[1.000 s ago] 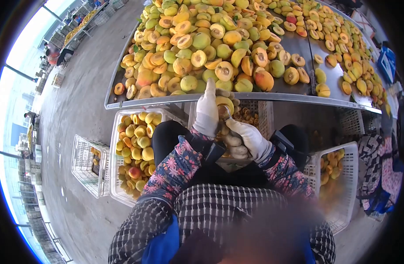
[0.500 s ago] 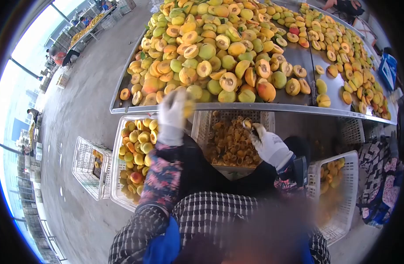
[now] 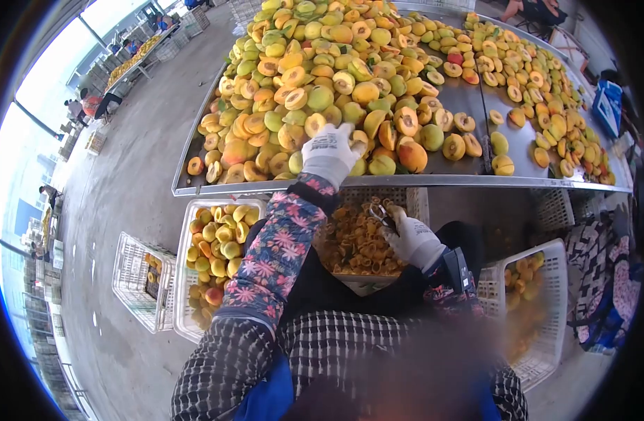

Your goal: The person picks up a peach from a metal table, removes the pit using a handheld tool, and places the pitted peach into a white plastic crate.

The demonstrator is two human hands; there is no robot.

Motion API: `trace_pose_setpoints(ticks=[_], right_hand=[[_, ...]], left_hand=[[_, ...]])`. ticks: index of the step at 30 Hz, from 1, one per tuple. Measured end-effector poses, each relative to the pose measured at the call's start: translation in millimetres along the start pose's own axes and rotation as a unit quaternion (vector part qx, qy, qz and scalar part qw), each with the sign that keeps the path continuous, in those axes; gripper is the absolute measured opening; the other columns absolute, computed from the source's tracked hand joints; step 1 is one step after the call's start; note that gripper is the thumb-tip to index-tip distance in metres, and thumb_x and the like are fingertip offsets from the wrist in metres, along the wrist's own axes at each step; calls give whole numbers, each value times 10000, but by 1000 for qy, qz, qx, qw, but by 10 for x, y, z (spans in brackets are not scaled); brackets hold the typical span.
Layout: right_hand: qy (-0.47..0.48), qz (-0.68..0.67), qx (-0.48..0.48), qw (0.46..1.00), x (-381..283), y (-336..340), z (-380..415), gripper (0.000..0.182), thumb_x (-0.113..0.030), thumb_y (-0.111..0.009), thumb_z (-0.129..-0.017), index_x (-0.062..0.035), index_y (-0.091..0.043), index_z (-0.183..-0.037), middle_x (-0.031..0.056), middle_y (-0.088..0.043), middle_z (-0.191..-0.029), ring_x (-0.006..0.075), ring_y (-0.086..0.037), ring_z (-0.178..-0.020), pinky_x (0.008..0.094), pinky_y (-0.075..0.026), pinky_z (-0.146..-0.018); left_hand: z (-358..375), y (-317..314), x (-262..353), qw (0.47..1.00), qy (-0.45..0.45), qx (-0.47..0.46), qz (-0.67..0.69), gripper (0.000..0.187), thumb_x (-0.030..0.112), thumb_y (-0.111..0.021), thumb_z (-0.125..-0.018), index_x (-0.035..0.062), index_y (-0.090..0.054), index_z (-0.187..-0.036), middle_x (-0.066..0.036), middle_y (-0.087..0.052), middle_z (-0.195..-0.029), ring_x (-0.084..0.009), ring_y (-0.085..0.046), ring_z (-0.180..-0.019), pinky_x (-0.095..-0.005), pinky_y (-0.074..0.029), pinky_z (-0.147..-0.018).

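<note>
My left hand (image 3: 331, 151), in a white glove, is at the near edge of the heaped halved peaches (image 3: 294, 77), its fingers curled over a peach half (image 3: 360, 137) partly hidden by them. Lower and to the right, my gloved right hand (image 3: 414, 242) grips a small metal pitting tool (image 3: 382, 215), its handle mostly hidden in the palm. The tool's looped end is over a crate (image 3: 418, 203) of brown pits and scraps (image 3: 357, 242) between my knees.
The metal table (image 3: 469, 116) has a raised front rim. At my left stands a white crate of peach halves (image 3: 220, 242), with another white crate (image 3: 136, 281) beyond it. A crate with more fruit (image 3: 557, 302) is at my right. Other people work in the far left background.
My left hand has moved right, from above the left crate's back edge to the peach pile. My right hand has shifted slightly left and down with the tool.
</note>
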State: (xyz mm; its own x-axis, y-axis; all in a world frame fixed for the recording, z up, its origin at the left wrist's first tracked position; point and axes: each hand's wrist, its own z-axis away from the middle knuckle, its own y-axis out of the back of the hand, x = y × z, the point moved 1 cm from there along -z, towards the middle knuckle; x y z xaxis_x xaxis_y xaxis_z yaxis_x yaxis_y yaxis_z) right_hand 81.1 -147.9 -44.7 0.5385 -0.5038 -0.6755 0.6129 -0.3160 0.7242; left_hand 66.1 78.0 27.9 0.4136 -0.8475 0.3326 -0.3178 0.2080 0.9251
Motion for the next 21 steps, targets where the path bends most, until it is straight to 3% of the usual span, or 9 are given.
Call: trace_pose_setpoints(ticks=[1, 4, 6, 7, 8, 10, 11, 15, 21], right_hand=[[0, -16, 4, 1000, -11, 31, 10, 399, -261, -537, -927, -30, -463, -1244, 271, -641, -906, 435, -618, -879, 484, -467, -758], [29, -95, 50, 994, -70, 99, 12, 354, -239, -547, -924, -7, -504, -1189, 265, -639, -897, 428, -620, -867, 467, -471, -752], [83, -188, 118, 972, -60, 67, -1, 328, -215, -554, -921, 5, -519, -1162, 258, -635, -878, 417, -621, -849, 454, -476, -748], [91, -243, 113, 959, -93, 86, 5, 313, -172, -563, -915, 3, -518, -1171, 244, -623, -862, 395, -615, -822, 438, -483, -727], [192, -153, 192, 950, -114, 88, -21, 300, -167, -566, -916, 1, -523, -1160, 237, -619, -853, 391, -611, -804, 437, -484, -717], [371, 37, 329, 867, -156, 55, -54, 272, -157, -571, -917, -4, -533, -1138, 223, -610, -834, 383, -603, -768, 434, -485, -699], [327, -16, 290, 899, -252, 62, -43, 259, -170, -567, -922, -9, -512, -1118, 227, -607, -829, 406, -598, -760, 453, -479, -681], [160, -136, 193, 958, -479, 65, -23, 235, -179, -547, -936, -21, -448, -1078, 235, -602, -816, 458, -585, -758, 497, -454, -633], [116, -102, 178, 972, -474, -54, -3, 225, -142, -538, -939, -5, -426, -1078, 234, -589, -795, 455, -584, -747, 490, -429, -600]], left_hand=[[-31, -75, 23, 1000, 0, 20, 7, 448, 409, -678, -800, 86, -613, -1105, -176, -644, -1024, -346, -620, -962, -436, -482, -853], [-94, -161, -59, 988, -32, 2, 151, 417, 312, -732, -759, 52, -597, -1056, -185, -644, -998, -336, -621, -940, -419, -486, -845], [42, -269, -104, 968, -12, 14, 250, 432, 156, -737, -729, 49, -560, -1109, -121, -628, -984, -272, -624, -928, -381, -499, -831], [104, -410, -178, 899, -4, 5, 439, 428, 139, -701, -751, 54, -544, -1140, -111, -613, -1014, -270, -618, -941, -388, -500, -844], [171, -553, -245, 793, 6, -7, 610, 427, 122, -665, -773, 59, -527, -1172, -102, -599, -1043, -268, -611, -954, -395, -501, -858], [488, -430, -51, 636, 72, -56, 766, 415, 123, -608, -806, 51, -504, -1201, -112, -587, -1083, -281, -602, -968, -421, -497, -884], [614, -371, 48, 542, 106, -76, 830, 410, 124, -580, -823, 47, -492, -1215, -117, -581, -1103, -288, -598, -975, -434, -495, -897], [698, -356, 175, 412, 102, -87, 901, 363, 280, -558, -917, 29, -517, -1177, -139, -591, -1119, -308, -593, -999, -471, -494, -914], [817, -246, 383, 507, 163, -4, 846, 383, 380, -455, -1005, 21, -545, -1104, -125, -616, -1067, -256, -640, -951, -380, -545, -833]])
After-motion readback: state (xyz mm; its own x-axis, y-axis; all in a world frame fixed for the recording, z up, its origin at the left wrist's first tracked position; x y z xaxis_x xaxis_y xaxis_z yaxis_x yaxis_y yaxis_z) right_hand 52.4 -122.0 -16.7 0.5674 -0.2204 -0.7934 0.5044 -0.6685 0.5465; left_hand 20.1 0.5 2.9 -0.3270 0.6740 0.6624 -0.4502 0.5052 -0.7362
